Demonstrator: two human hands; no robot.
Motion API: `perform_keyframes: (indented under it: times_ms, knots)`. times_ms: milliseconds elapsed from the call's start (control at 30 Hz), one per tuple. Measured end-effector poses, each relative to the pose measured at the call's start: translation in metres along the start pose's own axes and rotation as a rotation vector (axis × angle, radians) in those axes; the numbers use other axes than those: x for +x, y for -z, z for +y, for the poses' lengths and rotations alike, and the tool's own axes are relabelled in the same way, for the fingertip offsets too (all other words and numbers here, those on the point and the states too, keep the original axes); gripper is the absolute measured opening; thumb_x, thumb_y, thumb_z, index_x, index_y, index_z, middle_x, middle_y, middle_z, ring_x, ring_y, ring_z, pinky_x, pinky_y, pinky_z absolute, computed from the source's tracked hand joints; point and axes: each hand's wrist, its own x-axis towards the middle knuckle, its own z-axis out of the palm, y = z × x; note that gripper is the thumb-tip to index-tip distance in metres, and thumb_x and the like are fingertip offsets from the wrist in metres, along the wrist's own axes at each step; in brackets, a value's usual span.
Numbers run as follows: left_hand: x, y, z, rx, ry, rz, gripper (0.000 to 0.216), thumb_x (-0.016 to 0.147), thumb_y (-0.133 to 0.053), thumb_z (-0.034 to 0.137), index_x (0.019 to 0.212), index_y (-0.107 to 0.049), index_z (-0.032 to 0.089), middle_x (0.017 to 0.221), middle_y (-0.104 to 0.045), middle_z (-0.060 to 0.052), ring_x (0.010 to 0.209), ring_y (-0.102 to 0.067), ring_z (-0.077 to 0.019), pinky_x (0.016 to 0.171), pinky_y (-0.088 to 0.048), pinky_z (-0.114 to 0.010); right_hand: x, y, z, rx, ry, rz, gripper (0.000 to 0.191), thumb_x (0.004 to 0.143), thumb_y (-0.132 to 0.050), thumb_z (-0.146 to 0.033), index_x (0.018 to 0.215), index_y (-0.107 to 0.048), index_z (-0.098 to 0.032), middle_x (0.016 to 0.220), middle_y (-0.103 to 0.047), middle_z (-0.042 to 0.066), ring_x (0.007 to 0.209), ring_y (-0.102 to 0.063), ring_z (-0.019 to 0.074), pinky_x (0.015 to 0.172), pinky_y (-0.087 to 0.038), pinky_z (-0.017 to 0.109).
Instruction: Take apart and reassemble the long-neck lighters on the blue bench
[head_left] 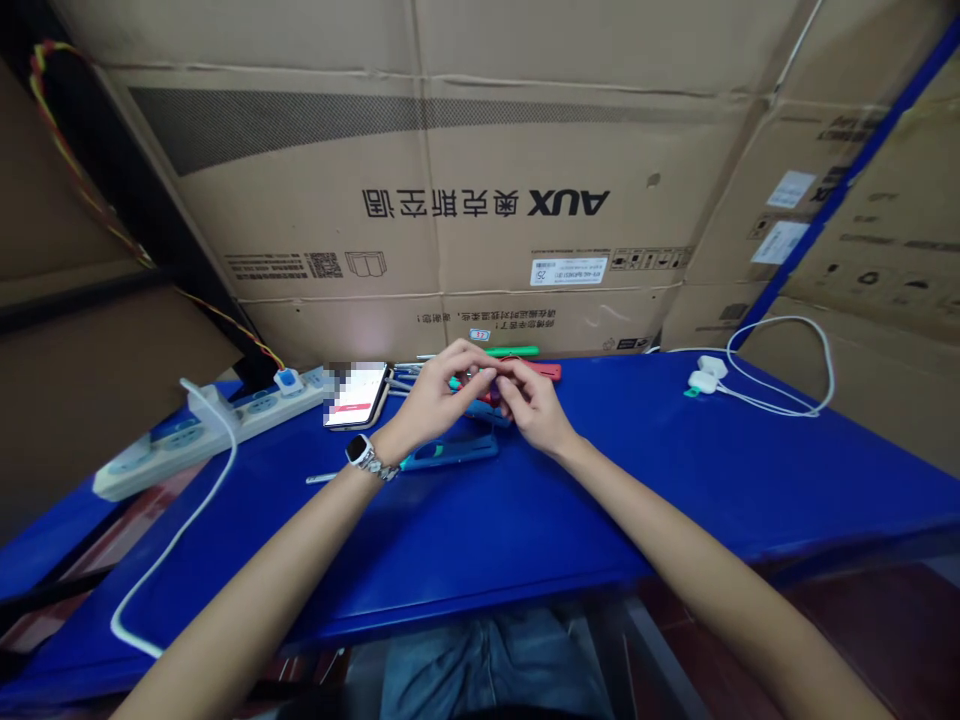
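Both my hands meet over the far middle of the blue table point(525, 520). My left hand point(442, 390), with a watch on its wrist, pinches a small object at its fingertips. My right hand point(532, 400) is closed against the same spot, fingers curled. What they hold is too small to name; a teal tip and a red bit show between the fingers. Just below the hands lies a blue and teal tool handle point(446, 452). Behind them are a green-handled tool point(514, 352) and a red one point(546, 371).
A phone point(358, 394) lies left of the hands. A white power strip point(210, 425) with a white cable sits at the far left. A white charger point(703, 379) with looped cable lies at the far right. Cardboard boxes point(465, 200) wall the back.
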Motion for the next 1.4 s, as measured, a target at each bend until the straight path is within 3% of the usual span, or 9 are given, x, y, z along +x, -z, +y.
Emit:
perform_keyframes:
  times_ms: [267,500,700,800,933,1100,1233,1400]
  knots:
    - [-0.011,-0.013,-0.015,-0.157,0.063,0.049,0.024,0.094,-0.057,0.035,0.107,-0.072,0.021,0.102,-0.063,-0.008,0.094,-0.061,-0.0179,0.08,-0.05,-0.031,-0.008,-0.007,0.006,0.034,-0.029,-0.036,0.032,0.096,-0.049,-0.051,0.102,-0.055,-0.02,0.074,-0.064,0.0,0.051,-0.053,0.0111,0.05,-0.044,0.024]
    - [-0.012,-0.021,-0.014,-0.237,0.127,0.134,0.019,0.085,-0.069,0.036,0.089,-0.067,0.017,0.089,-0.064,-0.003,0.081,-0.06,-0.0141,0.072,-0.048,-0.026,-0.01,-0.007,0.002,0.08,-0.056,0.01,0.033,0.086,-0.064,-0.045,0.105,-0.051,-0.022,0.08,-0.064,0.0,0.05,-0.054,0.0096,0.045,-0.044,0.021]
    - [-0.01,-0.028,-0.013,-0.246,0.174,0.209,0.028,0.079,-0.074,0.039,0.08,-0.058,0.016,0.079,-0.062,0.001,0.071,-0.056,-0.0109,0.064,-0.045,-0.023,-0.007,-0.012,0.003,0.077,-0.14,0.102,0.035,0.072,-0.078,-0.044,0.08,-0.054,-0.021,0.062,-0.058,-0.004,0.046,-0.055,0.0111,0.04,-0.045,0.021]
    - [-0.01,-0.027,-0.012,-0.242,0.169,0.214,0.025,0.084,-0.069,0.04,0.09,-0.063,0.017,0.085,-0.062,-0.001,0.076,-0.058,-0.0122,0.068,-0.047,-0.024,-0.005,-0.012,0.003,0.122,-0.193,0.062,0.035,0.072,-0.078,-0.047,0.075,-0.057,-0.019,0.057,-0.059,-0.003,0.047,-0.058,0.0134,0.039,-0.047,0.022]
    - [-0.012,-0.022,-0.015,-0.251,0.139,0.143,0.028,0.093,-0.056,0.041,0.101,-0.07,0.018,0.105,-0.061,-0.008,0.096,-0.06,-0.0182,0.075,-0.052,-0.028,-0.002,-0.006,0.0,0.101,-0.192,-0.059,0.035,0.078,-0.071,-0.05,0.085,-0.066,-0.017,0.067,-0.064,0.001,0.052,-0.061,0.0127,0.041,-0.05,0.021]
    - [-0.014,-0.021,-0.019,-0.293,0.147,0.118,0.026,0.089,-0.061,0.041,0.099,-0.073,0.02,0.1,-0.06,-0.007,0.08,-0.058,-0.0147,0.066,-0.05,-0.027,-0.004,0.002,-0.002,0.017,-0.104,-0.151,0.034,0.088,-0.061,-0.048,0.092,-0.069,-0.016,0.079,-0.068,0.005,0.056,-0.06,0.0123,0.045,-0.05,0.022]
    - [-0.011,-0.025,-0.019,-0.243,0.139,0.186,0.02,0.084,-0.069,0.038,0.088,-0.072,0.018,0.09,-0.062,-0.005,0.085,-0.059,-0.0161,0.071,-0.048,-0.027,-0.005,0.001,0.0,-0.031,-0.069,-0.015,0.033,0.079,-0.073,-0.04,0.104,-0.066,-0.019,0.078,-0.067,0.002,0.056,-0.056,0.0118,0.048,-0.048,0.022]
    - [-0.007,-0.032,-0.021,-0.344,0.181,0.264,0.028,0.075,-0.077,0.04,0.076,-0.062,0.016,0.078,-0.061,0.0,0.073,-0.057,-0.0125,0.066,-0.046,-0.025,-0.004,-0.005,0.004,0.062,-0.111,0.061,0.031,0.071,-0.079,-0.042,0.08,-0.06,-0.02,0.068,-0.062,-0.001,0.054,-0.055,0.0122,0.047,-0.047,0.023]
